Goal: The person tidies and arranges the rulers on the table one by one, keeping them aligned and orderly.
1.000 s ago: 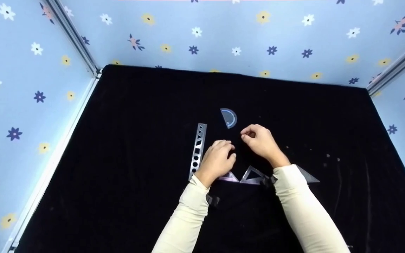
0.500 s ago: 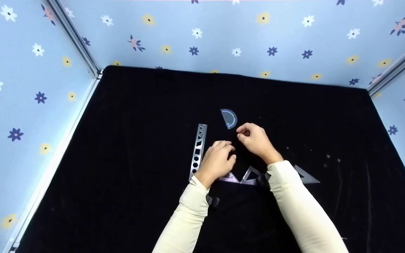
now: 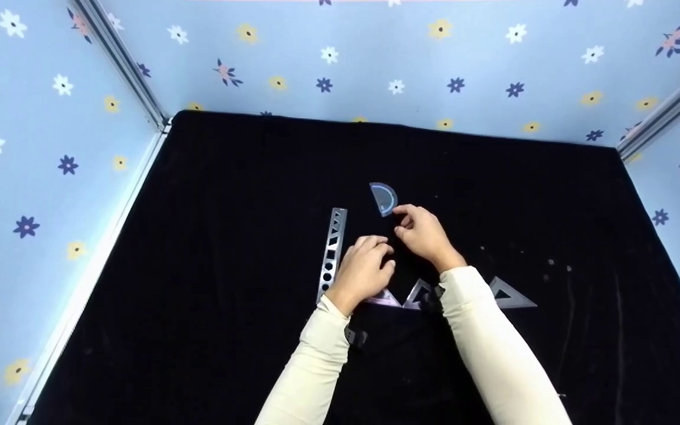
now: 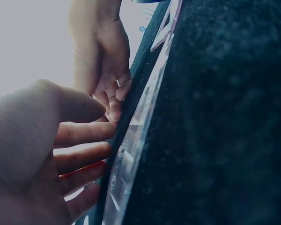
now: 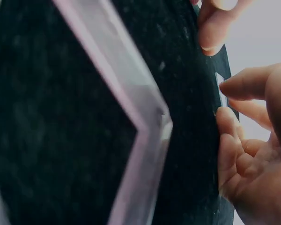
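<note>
On the black cloth lie a clear stencil ruler, a small half-round protractor and clear set squares. My left hand rests on the cloth just right of the ruler, fingers relaxed and holding nothing, its wrist over a corner of one set square. My right hand reaches over the cloth with loosely curled fingers, its fingertips at the protractor's lower right edge; I cannot tell if they touch it. In the right wrist view this hand holds nothing, beside a clear set square corner.
A second set square lies between my forearms and a third to the right of my right sleeve. Blue flowered walls with metal corner posts close in the cloth at the back and on both sides.
My right hand has slid left and away from me, from the middle of the cloth up to the protractor's edge. My left hand has stayed put.
</note>
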Motion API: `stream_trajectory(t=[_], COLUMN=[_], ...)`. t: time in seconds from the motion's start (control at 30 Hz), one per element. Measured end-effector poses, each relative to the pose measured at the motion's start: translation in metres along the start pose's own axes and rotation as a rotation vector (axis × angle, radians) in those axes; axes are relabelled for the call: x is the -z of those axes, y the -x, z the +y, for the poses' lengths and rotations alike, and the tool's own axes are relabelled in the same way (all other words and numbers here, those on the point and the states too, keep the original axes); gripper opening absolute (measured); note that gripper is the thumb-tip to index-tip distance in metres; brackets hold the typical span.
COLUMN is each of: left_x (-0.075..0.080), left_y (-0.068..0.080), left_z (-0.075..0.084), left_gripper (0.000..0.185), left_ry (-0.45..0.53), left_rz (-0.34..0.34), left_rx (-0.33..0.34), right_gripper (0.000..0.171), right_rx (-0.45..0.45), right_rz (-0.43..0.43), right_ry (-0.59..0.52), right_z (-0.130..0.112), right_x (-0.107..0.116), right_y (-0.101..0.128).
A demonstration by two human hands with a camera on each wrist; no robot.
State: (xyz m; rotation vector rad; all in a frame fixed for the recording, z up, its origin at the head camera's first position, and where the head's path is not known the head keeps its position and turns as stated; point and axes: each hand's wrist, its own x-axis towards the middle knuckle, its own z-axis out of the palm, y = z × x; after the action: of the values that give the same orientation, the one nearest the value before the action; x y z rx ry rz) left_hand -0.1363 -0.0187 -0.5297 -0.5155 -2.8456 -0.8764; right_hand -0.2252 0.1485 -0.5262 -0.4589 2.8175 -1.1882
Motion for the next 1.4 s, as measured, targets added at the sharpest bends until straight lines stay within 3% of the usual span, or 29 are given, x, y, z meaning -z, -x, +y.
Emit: stream_trajectory(t=[0.23,0.43,0.67,0.87,1.2,1.4], left_x=[0.006,0.016,0.024,0.029,0.031,0.031], left_y=[-0.008,-0.021,-0.039,-0.055,-0.071,-0.08], left_z=[-0.002,-0.003,-0.006,-0.014,-0.024,-0.029], left_gripper=[0.027,0.029,0.026,0.024,0.029,0.045], left_ry=[0.006,0.062,0.112,0.131,0.024,0.059], left_rz=[-0.057,-0.148,-0.114,-0.117,-0.154,-0.177], left_rx=[-0.029,0.043,0.168,0.203,0.202,0.269], right_gripper=[0.041,0.04,0.048,0.048,0.042,0.038], right_rx=[-0.042,-0.071,-0.112,-0.109,-0.016,0.029], right_rz=[0.013,0.032,0.012,0.003,-0.013,-0.025], right_ry=[-0.044,0.0,0.181,0.251,0.186,0.109], right_z=[0.0,0.001,-0.004,-0.006,-0.008,-0.007], right_x=[0.002,0.004,-0.004,-0.009,-0.009,-0.007], right_y=[-0.001,0.0,0.003,0.006,0.004,0.005])
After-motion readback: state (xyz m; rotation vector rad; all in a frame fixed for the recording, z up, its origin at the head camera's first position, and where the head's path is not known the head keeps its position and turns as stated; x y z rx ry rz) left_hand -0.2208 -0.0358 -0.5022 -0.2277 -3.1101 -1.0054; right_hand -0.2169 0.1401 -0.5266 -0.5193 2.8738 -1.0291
